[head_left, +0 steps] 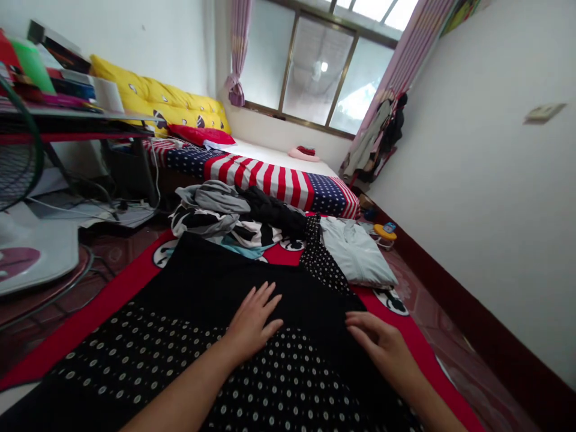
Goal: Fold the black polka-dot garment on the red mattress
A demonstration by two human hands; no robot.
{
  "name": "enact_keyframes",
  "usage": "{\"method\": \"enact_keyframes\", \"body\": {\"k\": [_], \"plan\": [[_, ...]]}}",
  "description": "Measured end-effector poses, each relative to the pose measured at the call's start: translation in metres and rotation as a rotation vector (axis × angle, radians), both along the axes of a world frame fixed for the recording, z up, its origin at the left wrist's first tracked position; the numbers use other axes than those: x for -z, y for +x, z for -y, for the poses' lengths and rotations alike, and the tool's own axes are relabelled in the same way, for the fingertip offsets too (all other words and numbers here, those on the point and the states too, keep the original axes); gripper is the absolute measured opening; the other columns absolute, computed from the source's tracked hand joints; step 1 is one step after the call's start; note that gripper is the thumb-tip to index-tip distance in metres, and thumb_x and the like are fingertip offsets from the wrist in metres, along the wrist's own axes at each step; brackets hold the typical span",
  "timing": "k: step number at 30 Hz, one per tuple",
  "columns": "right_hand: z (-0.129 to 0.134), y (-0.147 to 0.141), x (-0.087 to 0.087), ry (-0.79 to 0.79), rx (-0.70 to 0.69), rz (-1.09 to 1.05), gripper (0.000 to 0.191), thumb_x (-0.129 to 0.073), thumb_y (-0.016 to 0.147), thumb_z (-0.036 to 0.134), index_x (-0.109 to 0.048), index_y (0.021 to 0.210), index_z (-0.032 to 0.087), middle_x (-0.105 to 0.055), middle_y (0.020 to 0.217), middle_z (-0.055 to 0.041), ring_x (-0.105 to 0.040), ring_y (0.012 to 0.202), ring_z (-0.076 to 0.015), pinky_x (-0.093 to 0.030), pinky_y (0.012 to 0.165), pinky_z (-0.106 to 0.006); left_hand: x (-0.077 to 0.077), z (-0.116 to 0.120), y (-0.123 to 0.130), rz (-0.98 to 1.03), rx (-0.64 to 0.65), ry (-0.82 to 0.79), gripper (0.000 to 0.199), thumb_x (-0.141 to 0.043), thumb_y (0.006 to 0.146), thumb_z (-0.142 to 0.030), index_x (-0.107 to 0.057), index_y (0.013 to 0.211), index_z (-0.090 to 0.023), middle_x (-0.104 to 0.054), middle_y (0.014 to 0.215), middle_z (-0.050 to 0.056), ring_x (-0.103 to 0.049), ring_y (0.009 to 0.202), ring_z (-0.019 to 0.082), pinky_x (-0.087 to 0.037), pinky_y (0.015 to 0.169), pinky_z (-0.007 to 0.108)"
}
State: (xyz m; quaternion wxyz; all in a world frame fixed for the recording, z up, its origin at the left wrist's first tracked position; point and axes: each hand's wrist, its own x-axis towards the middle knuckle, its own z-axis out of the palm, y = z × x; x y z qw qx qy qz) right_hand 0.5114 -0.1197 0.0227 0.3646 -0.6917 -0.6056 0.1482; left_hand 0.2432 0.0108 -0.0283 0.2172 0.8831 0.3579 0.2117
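Observation:
A black garment with a white dotted pattern (157, 354) lies spread over a red mat (112, 294). My left hand (254, 318) rests flat on its plain black part, fingers apart, holding nothing. At the garment's right side, my right hand (375, 339) has its fingers bent over the black cloth near the edge; whether cloth is pinched between them is hidden. Beyond the garment sits a pile of clothes (216, 207), grey, black and white. A folded light grey garment (355, 252) lies to the right of that pile, beside a narrow dotted part of the black garment.
A bed (265, 177) with a striped and starred cover stands under the window. On the left are a cluttered desk (81, 123), a fan (20, 150) and a chair (40, 258). A small yellow stool (384, 233) stands near the right wall.

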Motion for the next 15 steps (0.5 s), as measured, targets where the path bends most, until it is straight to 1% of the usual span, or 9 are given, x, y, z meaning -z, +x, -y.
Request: {"method": "enact_keyframes", "body": {"k": [1, 3, 5, 7, 9, 11, 12, 13, 15], "plan": [[-0.025, -0.002, -0.008, 0.043, -0.028, -0.046, 0.020, -0.063, 0.081, 0.038, -0.076, 0.086, 0.023, -0.072, 0.107, -0.0087, -0.069, 0.099, -0.0241, -0.055, 0.085, -0.037, 0.006, -0.003, 0.001, -0.028, -0.007, 0.029, 0.050, -0.056, 0.090, -0.038, -0.050, 0.139, -0.030, -0.035, 0.155, 0.009, -0.026, 0.145, 0.030, -0.021, 0.117, 0.059], [-0.076, -0.006, -0.021, 0.099, -0.059, -0.124, 0.013, -0.068, 0.075, 0.031, -0.075, 0.081, 0.022, -0.071, 0.107, -0.0080, -0.067, 0.099, -0.0233, -0.052, 0.087, -0.037, 0.016, -0.006, 0.003, -0.039, 0.005, 0.062, 0.046, -0.055, 0.090, -0.040, -0.052, 0.136, -0.034, -0.034, 0.156, 0.006, -0.025, 0.146, 0.030, -0.021, 0.116, 0.060], [-0.127, -0.009, -0.031, 0.103, -0.013, -0.249, 0.009, -0.073, 0.065, 0.022, -0.074, 0.074, 0.020, -0.071, 0.103, -0.0063, -0.066, 0.091, -0.0207, -0.051, 0.086, -0.035, 0.020, -0.005, 0.004, -0.015, 0.003, 0.070, 0.043, -0.055, 0.091, -0.039, -0.053, 0.134, -0.036, -0.035, 0.155, 0.005, -0.027, 0.145, 0.029, -0.021, 0.116, 0.060], [-0.175, -0.009, -0.035, 0.103, 0.041, -0.307, 0.014, -0.074, 0.059, 0.014, -0.072, 0.072, 0.018, -0.070, 0.100, -0.0043, -0.065, 0.081, -0.0163, -0.052, 0.081, -0.032, 0.020, -0.005, 0.004, 0.009, -0.008, 0.058, 0.043, -0.057, 0.090, -0.038, -0.055, 0.133, -0.036, -0.038, 0.154, 0.005, -0.029, 0.144, 0.029, -0.022, 0.116, 0.059], [-0.218, -0.007, -0.034, 0.087, 0.110, -0.373, 0.025, -0.073, 0.058, 0.007, -0.070, 0.080, 0.017, -0.069, 0.093, -0.0026, -0.063, 0.072, -0.0136, -0.053, 0.075, -0.030, 0.018, -0.005, 0.003, 0.022, -0.020, 0.044, 0.043, -0.058, 0.089, -0.035, -0.056, 0.131, -0.036, -0.038, 0.154, 0.004, -0.030, 0.144, 0.029, -0.023, 0.117, 0.059], [-0.252, -0.005, -0.032, 0.050, 0.174, -0.466, 0.035, -0.071, 0.061, 0.003, -0.066, 0.094, 0.016, -0.066, 0.086, -0.0007, -0.063, 0.065, -0.0126, -0.055, 0.067, -0.030, 0.016, -0.005, 0.003, 0.023, -0.034, 0.023, 0.043, -0.059, 0.088, -0.033, -0.057, 0.130, -0.036, -0.038, 0.154, 0.002, -0.030, 0.144, 0.028, -0.022, 0.117, 0.059], [-0.265, -0.004, -0.031, 0.025, 0.197, -0.519, 0.038, -0.070, 0.065, 0.003, -0.063, 0.100, 0.015, -0.065, 0.084, -0.0001, -0.063, 0.064, -0.0125, -0.055, 0.065, -0.029, 0.016, -0.005, 0.003, 0.021, -0.040, 0.013, 0.043, -0.059, 0.087, -0.032, -0.057, 0.130, -0.037, -0.039, 0.154, 0.002, -0.030, 0.144, 0.028, -0.022, 0.117, 0.059], [-0.275, -0.004, -0.029, -0.001, 0.211, -0.570, 0.037, -0.069, 0.071, 0.004, -0.061, 0.105, 0.015, -0.065, 0.084, 0.0002, -0.064, 0.064, -0.0123, -0.055, 0.064, -0.029, 0.015, -0.005, 0.003, 0.019, -0.044, 0.003, 0.043, -0.059, 0.087, -0.031, -0.058, 0.129, -0.037, -0.039, 0.154, 0.002, -0.030, 0.144, 0.028, -0.023, 0.117, 0.059], [-0.288, -0.003, -0.026, -0.048, 0.224, -0.659, 0.027, -0.065, 0.083, 0.012, -0.058, 0.109, 0.014, -0.064, 0.088, -0.0008, -0.065, 0.069, -0.0121, -0.056, 0.064, -0.028, 0.013, -0.005, 0.003, 0.019, -0.048, -0.011, 0.043, -0.060, 0.086, -0.031, -0.058, 0.128, -0.036, -0.039, 0.153, 0.002, -0.031, 0.143, 0.028, -0.023, 0.117, 0.059]]}}
